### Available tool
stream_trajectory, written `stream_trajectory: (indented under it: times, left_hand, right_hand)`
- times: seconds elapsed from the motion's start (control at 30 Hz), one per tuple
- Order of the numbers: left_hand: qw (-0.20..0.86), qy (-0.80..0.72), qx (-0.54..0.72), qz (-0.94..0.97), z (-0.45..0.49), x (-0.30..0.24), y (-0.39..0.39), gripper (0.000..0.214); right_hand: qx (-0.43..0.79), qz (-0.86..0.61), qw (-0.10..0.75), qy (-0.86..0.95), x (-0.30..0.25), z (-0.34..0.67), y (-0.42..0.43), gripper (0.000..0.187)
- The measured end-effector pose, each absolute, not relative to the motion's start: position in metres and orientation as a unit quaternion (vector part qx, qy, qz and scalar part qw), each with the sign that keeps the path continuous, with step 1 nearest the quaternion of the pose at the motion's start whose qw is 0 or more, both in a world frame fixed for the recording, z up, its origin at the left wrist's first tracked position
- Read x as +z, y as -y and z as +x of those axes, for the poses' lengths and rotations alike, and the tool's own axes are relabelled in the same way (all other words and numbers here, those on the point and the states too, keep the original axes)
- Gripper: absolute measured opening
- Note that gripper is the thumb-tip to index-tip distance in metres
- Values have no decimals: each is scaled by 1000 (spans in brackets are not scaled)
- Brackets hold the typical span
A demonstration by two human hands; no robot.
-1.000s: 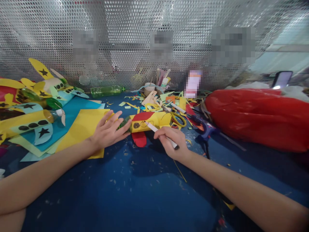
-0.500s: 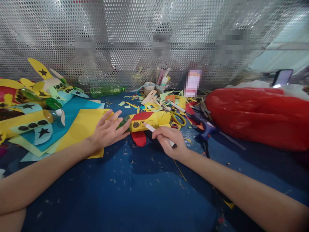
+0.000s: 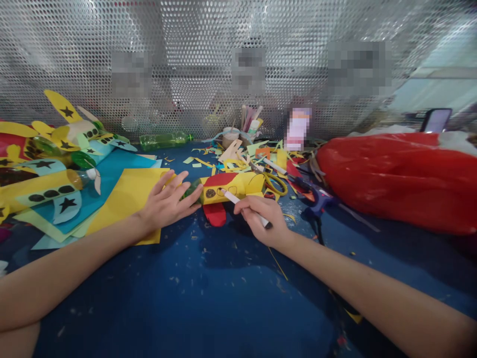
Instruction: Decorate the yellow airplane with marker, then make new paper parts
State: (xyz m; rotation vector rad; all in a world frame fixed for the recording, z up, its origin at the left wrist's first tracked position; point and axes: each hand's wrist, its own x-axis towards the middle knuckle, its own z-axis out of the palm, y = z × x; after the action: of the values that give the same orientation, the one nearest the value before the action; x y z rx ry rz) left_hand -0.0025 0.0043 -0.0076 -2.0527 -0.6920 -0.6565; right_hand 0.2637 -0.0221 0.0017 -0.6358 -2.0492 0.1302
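A yellow paper-covered bottle plane with red wings lies on the blue table in front of me. My left hand rests with its fingers spread, fingertips against the plane's green nose end, palm over a yellow sheet. My right hand is closed round a white marker whose tip touches the plane's side beside drawn circles.
Finished bottle planes and blue and yellow sheets lie at the left. Yellow scissors, paper scraps, a glue gun and cups of sticks sit behind. A red plastic bag fills the right. A perforated metal screen closes the back.
The marker tip has shifted slightly left along the plane's side. My left hand has stayed in place.
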Motion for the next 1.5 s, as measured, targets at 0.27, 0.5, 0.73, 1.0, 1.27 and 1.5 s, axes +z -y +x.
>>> stream_trajectory:
  times: [0.27, 0.5, 0.73, 1.0, 1.27, 1.5]
  left_hand:
    - [449, 253, -277, -811, 0, -3, -4, 38]
    - [447, 255, -283, -810, 0, -4, -4, 37]
    - [428, 281, -259, -819, -3, -9, -5, 41]
    - [421, 274, -266, -823, -3, -7, -5, 39]
    - [450, 272, -256, -811, -4, -6, -4, 36]
    - [453, 270, -262, -808, -1, -4, -3, 36]
  right_hand:
    - [58, -264, 473, 839, 2, 264, 23, 23]
    - [68, -241, 472, 845, 1, 264, 22, 23]
    - [60, -263, 474, 838, 2, 264, 22, 23]
    - [67, -253, 471, 842, 2, 264, 23, 23]
    - [65, -257, 475, 839, 1, 264, 23, 23]
    - [65, -269, 493, 825, 2, 265, 23, 24]
